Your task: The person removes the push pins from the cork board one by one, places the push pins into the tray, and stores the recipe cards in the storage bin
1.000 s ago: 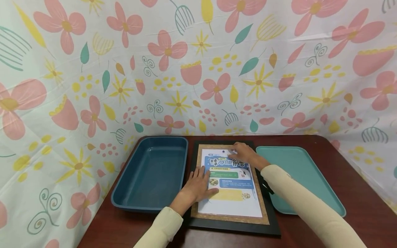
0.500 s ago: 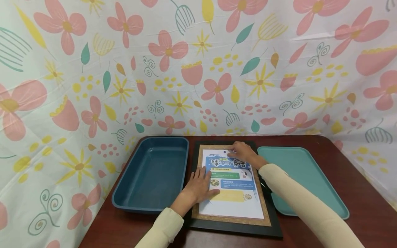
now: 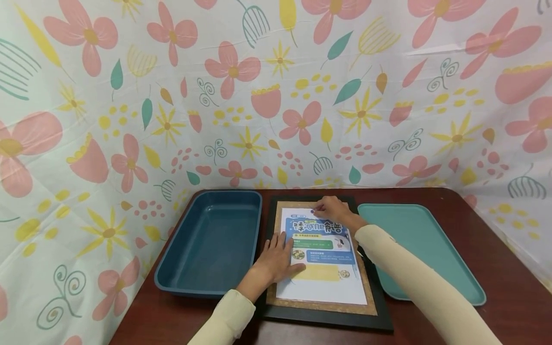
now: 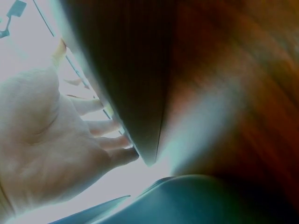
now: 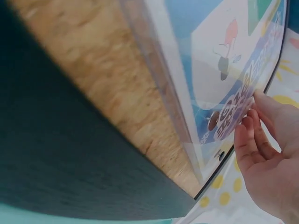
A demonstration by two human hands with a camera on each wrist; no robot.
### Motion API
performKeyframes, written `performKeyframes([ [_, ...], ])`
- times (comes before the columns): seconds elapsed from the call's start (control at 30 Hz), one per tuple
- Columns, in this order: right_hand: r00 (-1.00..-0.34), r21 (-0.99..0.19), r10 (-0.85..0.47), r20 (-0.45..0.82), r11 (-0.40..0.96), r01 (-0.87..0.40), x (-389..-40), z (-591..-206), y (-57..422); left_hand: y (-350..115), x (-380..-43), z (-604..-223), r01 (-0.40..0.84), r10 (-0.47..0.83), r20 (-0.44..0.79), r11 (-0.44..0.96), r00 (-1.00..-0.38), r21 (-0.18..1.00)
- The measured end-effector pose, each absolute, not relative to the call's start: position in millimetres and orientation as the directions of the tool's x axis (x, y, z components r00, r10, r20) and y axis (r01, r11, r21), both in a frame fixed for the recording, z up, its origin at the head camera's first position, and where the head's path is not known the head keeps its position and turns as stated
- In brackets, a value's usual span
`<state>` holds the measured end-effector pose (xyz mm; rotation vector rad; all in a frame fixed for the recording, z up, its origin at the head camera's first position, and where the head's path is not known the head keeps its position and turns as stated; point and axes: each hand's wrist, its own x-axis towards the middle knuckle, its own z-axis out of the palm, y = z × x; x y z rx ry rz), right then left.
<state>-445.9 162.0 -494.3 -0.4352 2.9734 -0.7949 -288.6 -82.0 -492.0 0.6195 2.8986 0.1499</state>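
Observation:
A printed sheet point(image 3: 321, 290) with a blue heading in Chinese characters lies on a black-framed corkboard point(image 3: 327, 306). My left hand point(image 3: 273, 258) rests on the sheet's left side, fingers and thumb spread; the left wrist view shows the same hand point(image 4: 56, 126) beside the board's edge. At the top of the sheet, my right hand point(image 3: 335, 211) has bent fingers, with fingertips right at a small dark push pin point(image 3: 312, 211); I cannot tell whether they pinch it. Another dark pin point(image 5: 222, 156) is near the sheet's corner in the right wrist view, beside my right hand point(image 5: 268, 154).
A deep blue basin point(image 3: 211, 239) stands left of the board on the dark red table point(image 3: 431, 321). To the right lies a shallow teal tray point(image 3: 414, 230), partly covered by my right sleeve point(image 3: 409, 268). A flower-patterned cloth point(image 3: 276, 153) hangs behind.
My right hand has shifted slightly left along the sheet's top, bringing its fingertips to the dark pin. My left hand keeps its place on the sheet.

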Motion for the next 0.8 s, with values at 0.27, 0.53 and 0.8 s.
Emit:
performKeyframes([
  [0.27, -0.968, -0.496, -0.252, 0.014, 0.839, -0.226, -445.8, -490.6, 157.7, -81.4, -287.1, -489.7, 0.398, 0.416, -0.144, 0.907, -0.898, 0.136],
  [0.53, -0.972, -0.519, -0.234, 0.005, 0.831, -0.202, -447.2, -494.2, 156.7, -81.2, -286.4, -488.5, 0.398, 0.417, -0.149, 0.906, -0.897, 0.142],
  [0.8, -0.969, -0.578, -0.247, 0.03, 0.786, -0.218, -451.7, -499.5, 159.0, -81.1, -287.1, -487.6, 0.391, 0.412, -0.16, 0.908, -0.897, 0.148],
])
